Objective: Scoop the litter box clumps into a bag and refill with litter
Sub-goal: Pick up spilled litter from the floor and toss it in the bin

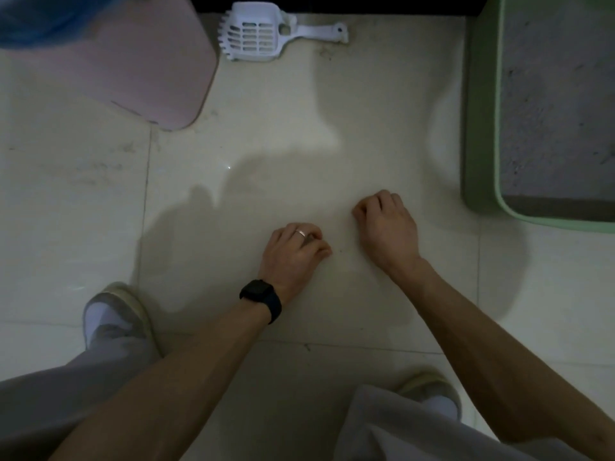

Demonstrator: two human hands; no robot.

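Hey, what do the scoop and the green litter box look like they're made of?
The scoop: white moulded plastic, fairly matte, judging by its slotted grid and tines. The litter box: probably pale green plastic, with a smooth rolled rim.

You are in a home, on the floor of a spot set up for a cat. Pale glossy floor tiles [299,128] with thin grout lines fill most of the frame, scuffed and speckled with grit near the top. At the right edge stands a green litter box [479,111] holding grey litter [559,111]. A white slotted scoop [256,34] lies on the tiles at top centre, beside a dark strip [366,3]. In the upper left sits a pink bin [133,68] lined with a blue bag [40,21]. At the lower left and lower right you wear soft house shoes [133,307] over white socks [96,314], with loose grey trousers [50,410].
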